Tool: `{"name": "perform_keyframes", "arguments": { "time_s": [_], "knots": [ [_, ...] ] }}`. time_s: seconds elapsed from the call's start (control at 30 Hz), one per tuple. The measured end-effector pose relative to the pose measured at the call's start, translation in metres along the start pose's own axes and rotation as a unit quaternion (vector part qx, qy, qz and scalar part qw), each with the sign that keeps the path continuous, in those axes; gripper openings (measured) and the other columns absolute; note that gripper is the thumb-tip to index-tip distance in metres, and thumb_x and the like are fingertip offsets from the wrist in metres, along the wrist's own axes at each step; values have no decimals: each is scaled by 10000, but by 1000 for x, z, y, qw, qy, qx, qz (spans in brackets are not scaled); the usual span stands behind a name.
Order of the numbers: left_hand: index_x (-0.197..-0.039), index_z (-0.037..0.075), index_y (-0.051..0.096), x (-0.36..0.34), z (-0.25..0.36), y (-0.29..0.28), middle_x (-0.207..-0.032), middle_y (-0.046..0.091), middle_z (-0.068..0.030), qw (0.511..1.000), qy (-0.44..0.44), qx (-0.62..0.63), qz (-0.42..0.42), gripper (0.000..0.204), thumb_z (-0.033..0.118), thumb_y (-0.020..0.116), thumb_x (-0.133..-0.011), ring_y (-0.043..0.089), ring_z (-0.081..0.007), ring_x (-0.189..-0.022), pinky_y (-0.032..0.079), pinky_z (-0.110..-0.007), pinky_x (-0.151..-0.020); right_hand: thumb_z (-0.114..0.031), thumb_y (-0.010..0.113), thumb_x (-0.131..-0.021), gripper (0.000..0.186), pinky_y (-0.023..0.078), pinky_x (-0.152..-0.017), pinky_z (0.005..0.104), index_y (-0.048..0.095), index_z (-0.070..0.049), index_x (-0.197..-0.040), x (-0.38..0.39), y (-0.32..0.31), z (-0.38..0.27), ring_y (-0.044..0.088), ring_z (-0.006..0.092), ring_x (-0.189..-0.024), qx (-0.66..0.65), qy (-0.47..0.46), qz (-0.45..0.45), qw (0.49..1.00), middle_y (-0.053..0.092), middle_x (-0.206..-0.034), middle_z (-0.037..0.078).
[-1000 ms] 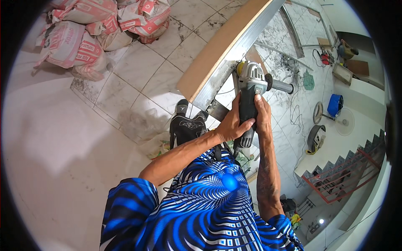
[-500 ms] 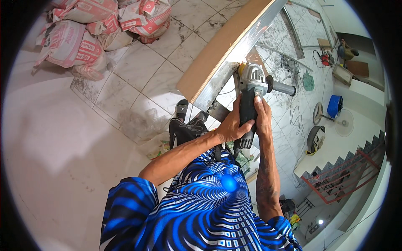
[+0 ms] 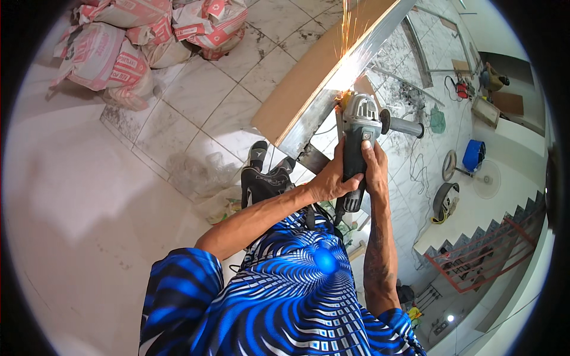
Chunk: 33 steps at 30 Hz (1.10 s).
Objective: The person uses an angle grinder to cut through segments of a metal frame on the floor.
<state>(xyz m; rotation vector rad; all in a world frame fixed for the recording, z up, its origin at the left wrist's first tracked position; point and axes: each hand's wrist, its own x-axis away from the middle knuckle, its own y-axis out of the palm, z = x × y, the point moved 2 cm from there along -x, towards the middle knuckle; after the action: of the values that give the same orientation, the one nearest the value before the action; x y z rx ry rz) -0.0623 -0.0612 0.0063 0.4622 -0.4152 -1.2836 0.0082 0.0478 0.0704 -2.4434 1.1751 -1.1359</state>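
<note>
Both my hands are closed round a grey-and-black angle grinder (image 3: 361,115). My left hand (image 3: 334,181) wraps its body from the left, thumb across the handle, and my right hand (image 3: 375,169) grips from the right, thumb on the switch. The grinder's side handle points right, untouched. Its wheel end meets a steel face (image 3: 309,127) along a long tan board (image 3: 297,83) that runs diagonally away from me. Orange sparks and a white glare rise from the contact, hiding the wheel's edge.
Red-and-white sacks (image 3: 104,68) are piled top left. My shoes stand on marble-look tiles (image 3: 225,107) below the board. At right are metal bars, a loose cord (image 3: 418,178), a red tool (image 3: 461,89), a blue bucket (image 3: 473,155), a fan (image 3: 488,178) and stairs with red railing (image 3: 469,267).
Sparks have appeared and grown into a tall bright spray reaching the top of the view. The grinder and both hands sit slightly lower and further right in the picture, still gripped alike.
</note>
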Motion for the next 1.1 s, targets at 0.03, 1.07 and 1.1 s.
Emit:
{"name": "perform_keyframes", "arguments": {
  "time_s": [0.03,1.07,1.1],
  "knots": [
    [-1478,-56,-113,-1,1,0,-1409,296,-241,1000,8,-4,-2,1094,472,634,-879,361,-310,-1319,322,-397,-1101,-597,561,-908,683,464,-819,326,593,32,-1174,0,-1,1,573,177,-921,-3,-2,2,1000,640,-992,124],
    [-1478,-58,-110,0,-8,0,-1390,305,-289,999,23,-40,-3,1107,452,662,-869,385,-354,-1309,351,-410,-1086,-544,549,-933,632,470,-800,305,594,35,-1183,5,-1,-6,580,160,-894,-36,-16,-13,999,646,-980,117],
    [-1476,-61,-110,1,-9,0,-1389,306,-289,999,18,-39,2,1110,448,667,-867,385,-353,-1309,352,-410,-1086,-546,549,-932,634,469,-800,304,595,35,-1183,4,-2,-6,580,161,-894,-36,-19,-15,999,647,-980,119]
  ]
}}
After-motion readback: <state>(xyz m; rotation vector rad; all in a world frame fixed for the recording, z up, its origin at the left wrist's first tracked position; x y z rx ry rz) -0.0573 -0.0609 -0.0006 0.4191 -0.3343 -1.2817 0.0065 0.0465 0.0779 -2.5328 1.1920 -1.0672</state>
